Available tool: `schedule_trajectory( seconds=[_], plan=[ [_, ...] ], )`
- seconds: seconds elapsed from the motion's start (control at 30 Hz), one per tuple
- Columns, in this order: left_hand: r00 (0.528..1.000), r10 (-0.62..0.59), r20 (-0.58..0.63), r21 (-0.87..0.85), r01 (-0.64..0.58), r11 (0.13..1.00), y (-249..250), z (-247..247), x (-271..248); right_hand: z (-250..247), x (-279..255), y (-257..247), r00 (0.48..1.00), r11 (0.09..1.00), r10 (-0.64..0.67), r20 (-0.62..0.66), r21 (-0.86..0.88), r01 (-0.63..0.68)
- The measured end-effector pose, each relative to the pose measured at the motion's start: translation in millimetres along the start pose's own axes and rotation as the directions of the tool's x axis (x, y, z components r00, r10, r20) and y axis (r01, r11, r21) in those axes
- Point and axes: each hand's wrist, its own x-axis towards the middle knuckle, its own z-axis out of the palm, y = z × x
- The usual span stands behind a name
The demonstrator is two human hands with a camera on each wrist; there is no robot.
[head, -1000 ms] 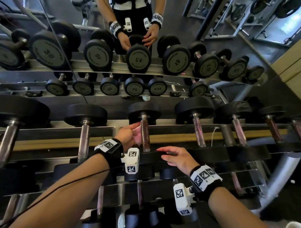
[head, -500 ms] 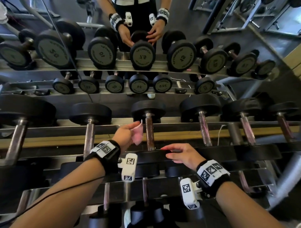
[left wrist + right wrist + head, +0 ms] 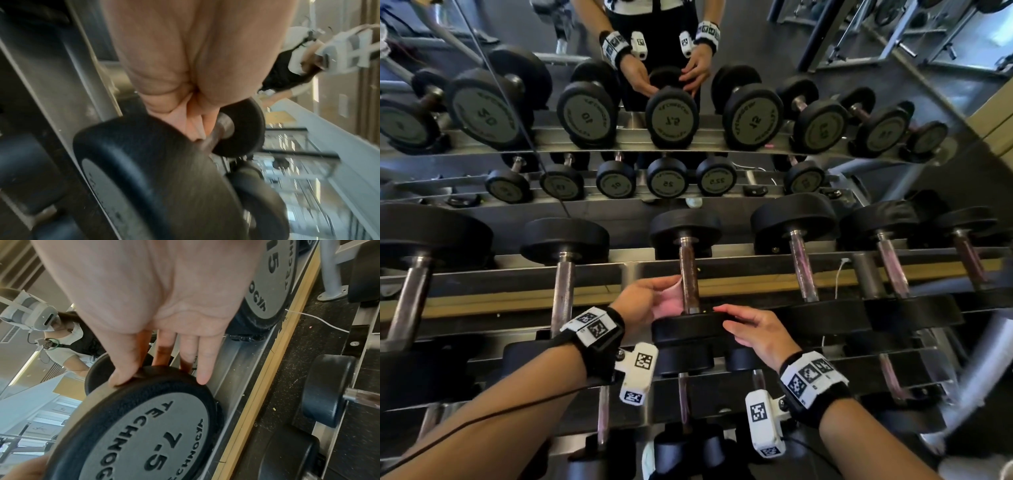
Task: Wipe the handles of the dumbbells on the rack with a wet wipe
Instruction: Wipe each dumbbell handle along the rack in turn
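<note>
Pressing a pale pink wet wipe (image 3: 669,301) against the dark, worn metal handle (image 3: 689,284) of the black rubber-headed 7.5 dumbbell (image 3: 144,431), I have my left hand (image 3: 650,299) on the handle's left side, fingers curled to pinch the wipe between them and the bar. In the left wrist view the folds of the wipe (image 3: 193,125) show bunched between my fingertips, right up against the metal.

My right hand (image 3: 756,330) lies on the near head of the same dumbbell, fingers straight and slightly spread over its rim, thumb on the top edge; it grips nothing, only steadies.

That handle runs straight away from me, from the near head under my right hand to the far head (image 3: 685,229) by the mirror. So the wiping stroke, as I judge it, must travel along that line, away and back, and my left hand is the nearer one for it, already touching the bar.

On the grey steel rack (image 3: 482,274) the neighbouring dumbbells lie parallel, each in its own place along the rail: one chrome handle (image 3: 561,291) to the left, another handle (image 3: 803,270) to the right, both well apart from my fingers.
</note>
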Motion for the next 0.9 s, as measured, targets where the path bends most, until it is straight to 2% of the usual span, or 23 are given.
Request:
schedule_trajectory(
  seconds=[0.13, 0.27, 0.33, 0.43, 0.47, 0.6, 0.73, 0.9],
  plan=[
    [0.99, -0.063, -0.124, -0.231, 0.033, 0.972, 21.9, 9.0, 6.8, -1.0, 0.4, 0.0, 1.0, 1.0, 0.001, 0.002, -0.012, -0.001],
    [0.99, -0.064, -0.123, -0.32, 0.022, 0.947, 22.2, 39.1, 15.3, -0.4, -0.3, 1.7, 1.0, 1.0, -0.001, -0.006, -0.004, 0.001],
    [0.995, -0.052, -0.091, -0.278, 0.025, 0.96, 15.0, 39.3, 15.3, 0.0, -1.1, 1.7, 1.0, 1.0, -0.001, -0.001, 0.019, 0.001],
    [0.997, -0.015, -0.078, -0.027, 0.013, 1.0, 7.9, 30.7, 8.6, 0.3, -1.5, 0.9, 1.0, 1.0, -0.003, 0.001, 0.028, 0.003],
    [0.997, -0.017, -0.073, 0.005, 0.018, 1.0, 6.1, 29.4, 5.3, 0.3, -1.2, 0.8, 1.0, 1.0, -0.002, 0.002, 0.031, 0.002],
    [0.998, -0.033, -0.059, 0.014, 0.034, 0.999, 5.8, 20.2, -2.7, -0.4, 0.6, 0.4, 1.0, 0.999, 0.005, 0.005, 0.039, -0.006],
    [0.99, -0.075, -0.123, -0.033, 0.072, 0.997, 10.2, 5.0, 1.1, -2.2, 1.9, 0.1, 1.0, 1.0, 0.011, 0.0, 0.025, -0.011],
    [0.986, -0.116, -0.121, -0.003, 0.117, 0.993, 17.4, 20.8, 10.6, -1.5, 1.1, 0.3, 1.0, 1.0, 0.019, -0.006, 0.009, -0.019]
  ],
)
